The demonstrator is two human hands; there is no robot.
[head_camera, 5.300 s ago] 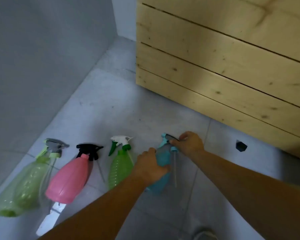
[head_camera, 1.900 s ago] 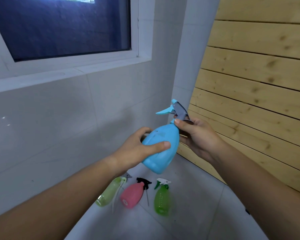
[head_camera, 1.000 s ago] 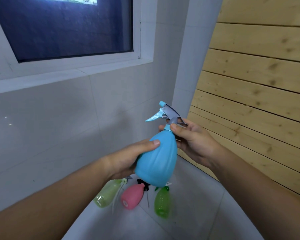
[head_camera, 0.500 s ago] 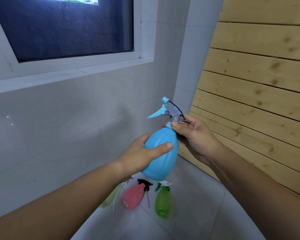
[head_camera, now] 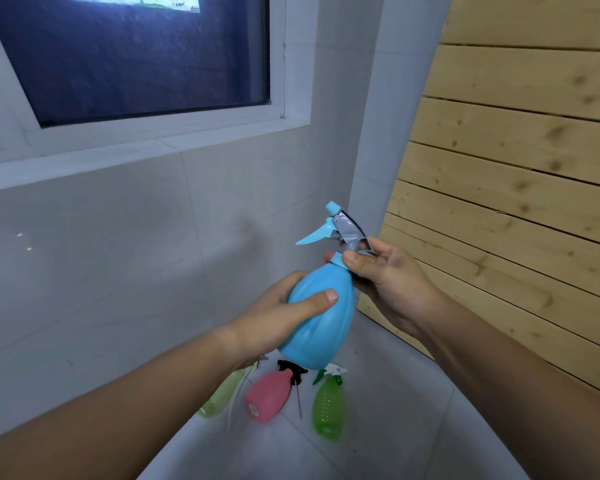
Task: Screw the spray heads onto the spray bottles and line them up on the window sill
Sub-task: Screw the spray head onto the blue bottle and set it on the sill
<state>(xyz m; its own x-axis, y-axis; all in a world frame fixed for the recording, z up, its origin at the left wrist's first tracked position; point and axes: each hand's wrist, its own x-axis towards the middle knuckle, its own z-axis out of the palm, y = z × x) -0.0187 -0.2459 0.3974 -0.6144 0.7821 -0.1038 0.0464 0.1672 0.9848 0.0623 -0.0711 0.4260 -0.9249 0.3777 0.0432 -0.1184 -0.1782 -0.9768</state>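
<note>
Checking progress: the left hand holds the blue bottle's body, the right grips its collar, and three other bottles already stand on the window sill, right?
Not quite. In the head view the three other bottles lie on the floor, not the window sill.

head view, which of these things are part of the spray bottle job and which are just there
Part of the job:
- blue bottle, held in left hand
- its spray head, collar gripped by right hand
- pink bottle, green bottle and pale green bottle, lying on the floor
- window sill

Just there:
- wooden slat wall
- tiled wall
</note>
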